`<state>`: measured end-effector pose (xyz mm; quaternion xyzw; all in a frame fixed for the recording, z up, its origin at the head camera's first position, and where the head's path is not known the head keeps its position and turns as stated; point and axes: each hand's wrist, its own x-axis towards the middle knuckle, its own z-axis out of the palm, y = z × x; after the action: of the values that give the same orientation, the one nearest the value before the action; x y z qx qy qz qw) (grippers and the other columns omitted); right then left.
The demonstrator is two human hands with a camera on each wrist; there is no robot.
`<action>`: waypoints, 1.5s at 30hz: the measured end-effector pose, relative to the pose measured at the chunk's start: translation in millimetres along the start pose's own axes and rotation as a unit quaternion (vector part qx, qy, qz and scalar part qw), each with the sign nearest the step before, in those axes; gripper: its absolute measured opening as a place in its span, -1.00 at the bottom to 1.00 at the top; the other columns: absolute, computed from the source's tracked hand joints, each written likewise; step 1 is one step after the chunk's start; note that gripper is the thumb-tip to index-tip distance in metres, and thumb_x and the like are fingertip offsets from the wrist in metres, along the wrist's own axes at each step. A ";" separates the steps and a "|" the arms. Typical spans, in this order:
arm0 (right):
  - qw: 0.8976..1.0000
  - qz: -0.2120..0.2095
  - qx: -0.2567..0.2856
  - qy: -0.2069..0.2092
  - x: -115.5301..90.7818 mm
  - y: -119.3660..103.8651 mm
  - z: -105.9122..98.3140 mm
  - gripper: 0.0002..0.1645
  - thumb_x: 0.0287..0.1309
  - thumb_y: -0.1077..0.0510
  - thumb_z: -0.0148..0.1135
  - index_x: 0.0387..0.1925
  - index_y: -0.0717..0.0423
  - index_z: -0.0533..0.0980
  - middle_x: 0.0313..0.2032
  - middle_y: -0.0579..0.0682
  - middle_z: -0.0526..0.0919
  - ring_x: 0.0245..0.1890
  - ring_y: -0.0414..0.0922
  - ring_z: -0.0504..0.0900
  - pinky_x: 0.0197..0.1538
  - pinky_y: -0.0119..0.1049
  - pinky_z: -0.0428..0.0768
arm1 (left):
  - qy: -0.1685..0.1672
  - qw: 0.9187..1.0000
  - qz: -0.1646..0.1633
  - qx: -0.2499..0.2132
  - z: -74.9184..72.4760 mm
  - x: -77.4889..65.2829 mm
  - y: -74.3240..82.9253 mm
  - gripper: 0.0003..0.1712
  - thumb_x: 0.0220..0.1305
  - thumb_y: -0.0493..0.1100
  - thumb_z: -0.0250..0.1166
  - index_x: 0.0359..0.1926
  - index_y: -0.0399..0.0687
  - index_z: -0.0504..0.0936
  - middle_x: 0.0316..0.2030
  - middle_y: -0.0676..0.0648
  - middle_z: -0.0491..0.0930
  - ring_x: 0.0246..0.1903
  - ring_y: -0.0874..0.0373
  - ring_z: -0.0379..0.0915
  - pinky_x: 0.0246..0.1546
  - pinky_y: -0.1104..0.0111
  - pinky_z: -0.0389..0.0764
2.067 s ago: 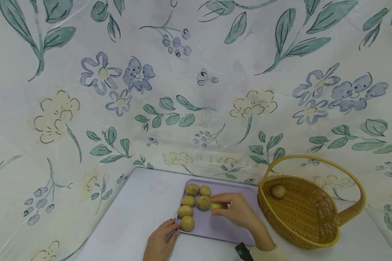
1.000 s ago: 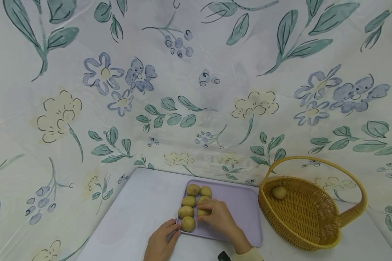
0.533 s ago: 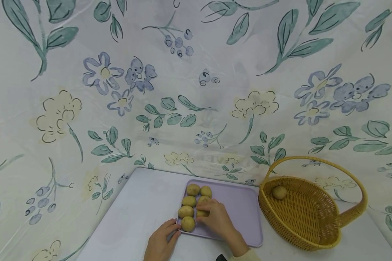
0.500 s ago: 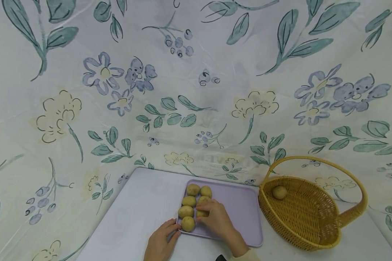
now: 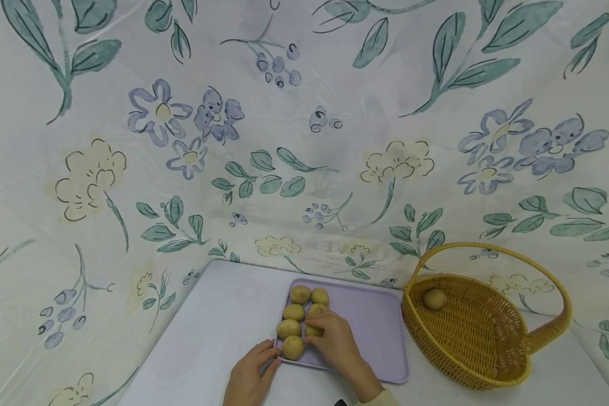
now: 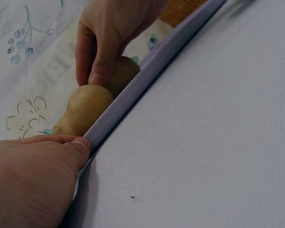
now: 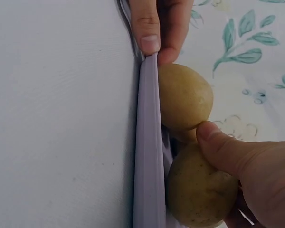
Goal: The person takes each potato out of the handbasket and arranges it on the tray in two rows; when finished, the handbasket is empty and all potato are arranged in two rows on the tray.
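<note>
A lilac tray point(image 5: 373, 330) lies on the white table with potatoes in two columns along its left side. My right hand point(image 5: 338, 341) holds a potato point(image 5: 312, 331) between thumb and fingers in the second column, partly covering it and the one behind. In the right wrist view, the thumb lies on top of that held potato point(image 7: 199, 190). At the near left corner, my left hand point(image 5: 251, 373) pinches the tray's rim, thumb outside, beside the corner potato point(image 5: 292, 348). The left wrist view shows this left hand point(image 6: 31, 178) close up.
To the tray's right stands a yellow wicker basket point(image 5: 467, 332) with a tall handle and one potato point(image 5: 434, 299) inside. Bare white table point(image 5: 203, 316) extends to the tray's left. A floral curtain point(image 5: 304, 169) hangs behind the table.
My right hand has carried its potato leftward and nearer, from the tray's middle into the second column; over the last half second it has barely moved. My left hand stays at the corner.
</note>
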<state>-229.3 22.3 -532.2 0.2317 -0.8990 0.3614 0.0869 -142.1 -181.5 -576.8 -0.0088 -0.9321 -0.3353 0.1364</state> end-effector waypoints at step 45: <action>0.985 0.151 0.081 0.019 0.8 25.0 -125.1 -0.60 -0.08 0.01 0.64 -0.13 -0.05 0.78 -0.09 -0.06 0.83 0.06 0.06 0.76 0.02 -0.11 0.80 | 0.000 1.000 0.007 0.002 1.7 -0.8 -2.5 -0.79 0.25 -0.11 0.45 -0.08 0.07 0.78 0.10 -0.06 0.72 0.15 -0.07 0.65 0.18 0.01 0.68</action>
<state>-243.3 124.1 -456.7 0.0922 -0.8897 0.4462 0.0297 -142.1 -182.3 -579.8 -0.0154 -0.9327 -0.3326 0.1387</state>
